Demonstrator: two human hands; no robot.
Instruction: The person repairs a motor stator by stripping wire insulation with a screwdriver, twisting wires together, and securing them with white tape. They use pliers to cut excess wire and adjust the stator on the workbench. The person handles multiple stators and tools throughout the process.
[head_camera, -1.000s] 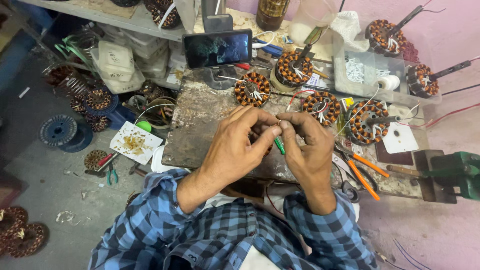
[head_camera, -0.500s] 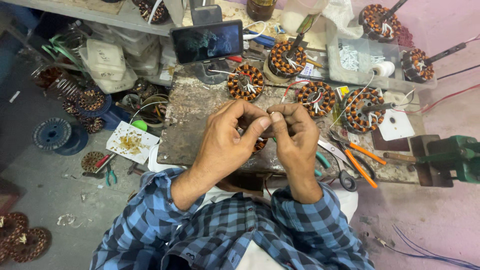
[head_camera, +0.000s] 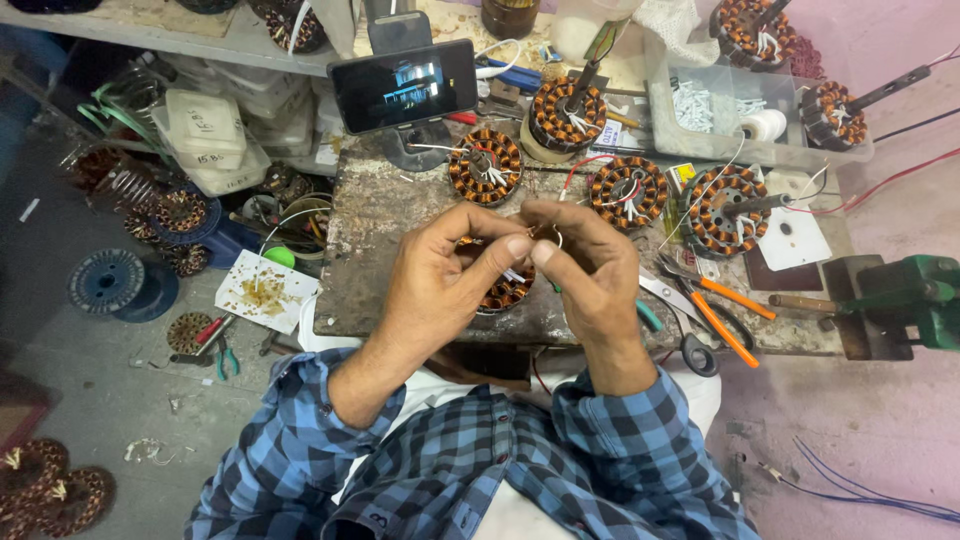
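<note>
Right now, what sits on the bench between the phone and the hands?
In the head view, one copper-wound stator lies between the phone and the hands, left and right. Otherwise only bare, stained bench shows there.

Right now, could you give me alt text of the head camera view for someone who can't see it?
Two hands, the left hand and right hand, meet fingertip to fingertip over a copper-wound stator on a worn workbench. More wound stators, a propped phone and orange-handled pliers lie around.
</note>
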